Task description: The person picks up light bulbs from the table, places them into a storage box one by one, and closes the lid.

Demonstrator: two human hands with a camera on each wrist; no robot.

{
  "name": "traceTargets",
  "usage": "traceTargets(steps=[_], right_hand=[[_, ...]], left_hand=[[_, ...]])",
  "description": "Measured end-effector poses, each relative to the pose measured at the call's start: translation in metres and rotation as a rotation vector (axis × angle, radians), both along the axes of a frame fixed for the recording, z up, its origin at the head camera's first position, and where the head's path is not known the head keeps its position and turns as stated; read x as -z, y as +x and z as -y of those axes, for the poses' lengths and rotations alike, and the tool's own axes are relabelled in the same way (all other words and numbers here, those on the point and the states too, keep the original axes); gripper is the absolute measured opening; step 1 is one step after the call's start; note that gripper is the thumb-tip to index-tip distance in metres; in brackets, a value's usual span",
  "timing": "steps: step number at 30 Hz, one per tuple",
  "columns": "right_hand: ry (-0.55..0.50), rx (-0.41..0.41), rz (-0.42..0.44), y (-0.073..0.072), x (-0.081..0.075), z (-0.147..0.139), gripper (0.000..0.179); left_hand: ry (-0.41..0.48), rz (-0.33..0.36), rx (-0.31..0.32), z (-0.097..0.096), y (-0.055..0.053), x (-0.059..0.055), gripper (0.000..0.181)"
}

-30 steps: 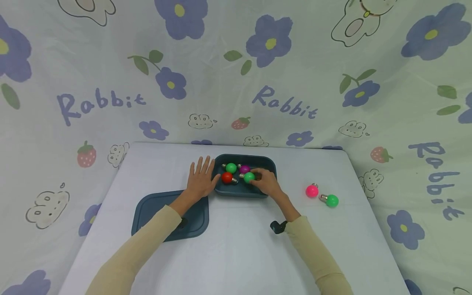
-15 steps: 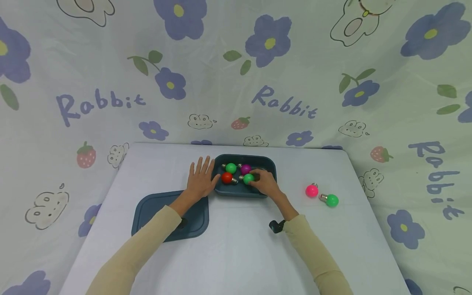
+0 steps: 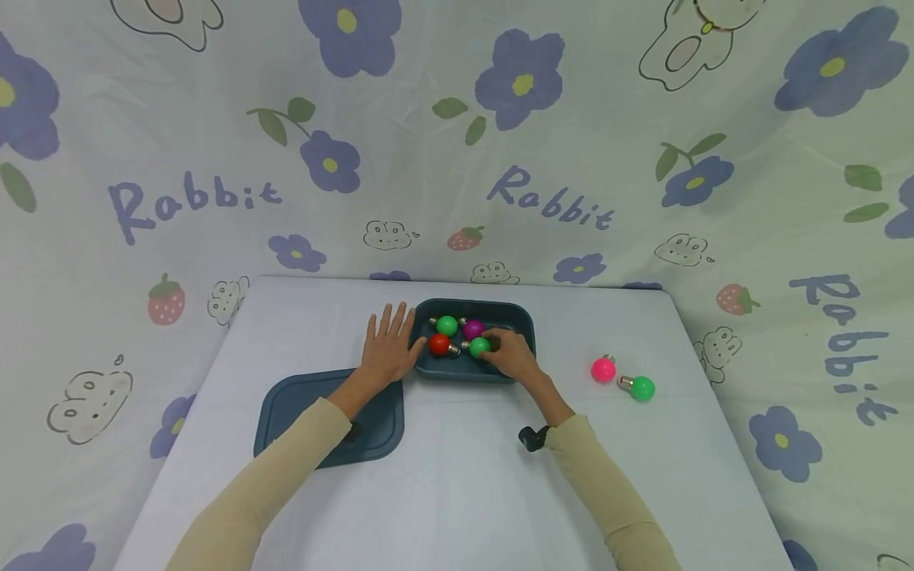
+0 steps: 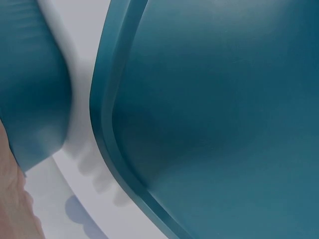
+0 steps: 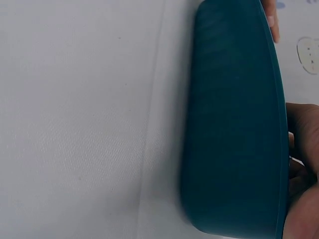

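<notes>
A dark teal box [image 3: 464, 377] stands at the back of the table. Inside lie a green light bulb [image 3: 447, 325], a purple light bulb [image 3: 474, 329] and a red light bulb [image 3: 439, 344]. My right hand [image 3: 516, 354] reaches over the right part of the box and pinches another green bulb [image 3: 479, 347] low inside it. Straight-fingered, my left hand [image 3: 388, 349] rests at the box's left side, thumb at the rim. In the right wrist view the box wall [image 5: 234, 124] hides that held bulb and part of the right hand [image 5: 304, 129].
The matching flat lid [image 3: 293, 408] lies front left under the left forearm; it also fills much of the left wrist view. To the right on the white table [image 3: 471, 492] lie a pink bulb [image 3: 603, 369] and a green bulb [image 3: 643, 388]. A patterned cloth [image 3: 414, 159] hangs behind.
My right hand has shifted slightly left with the green bulb inside the box. The purple bulb has moved slightly. The left hand has stayed in place.
</notes>
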State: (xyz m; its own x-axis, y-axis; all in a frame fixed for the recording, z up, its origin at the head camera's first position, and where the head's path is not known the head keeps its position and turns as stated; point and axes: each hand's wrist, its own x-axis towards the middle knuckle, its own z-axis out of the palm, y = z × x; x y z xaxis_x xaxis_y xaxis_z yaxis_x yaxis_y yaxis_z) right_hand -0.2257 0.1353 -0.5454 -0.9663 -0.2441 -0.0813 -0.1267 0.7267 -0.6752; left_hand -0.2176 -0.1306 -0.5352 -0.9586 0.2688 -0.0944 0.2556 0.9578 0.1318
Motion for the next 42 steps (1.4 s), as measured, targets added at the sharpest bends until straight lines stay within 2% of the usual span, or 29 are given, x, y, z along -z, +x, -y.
traceTargets(steps=[15, 42], right_hand=[[0.067, -0.014, -0.021, 0.0005, -0.0009, 0.0026, 0.04], [0.035, -0.02, -0.043, 0.003, -0.0027, -0.0014, 0.04]], left_hand=[[0.028, 0.013, -0.009, 0.0006, -0.0004, 0.001, 0.071], [0.016, -0.002, -0.002, 0.0008, 0.0006, 0.0033, 0.072]])
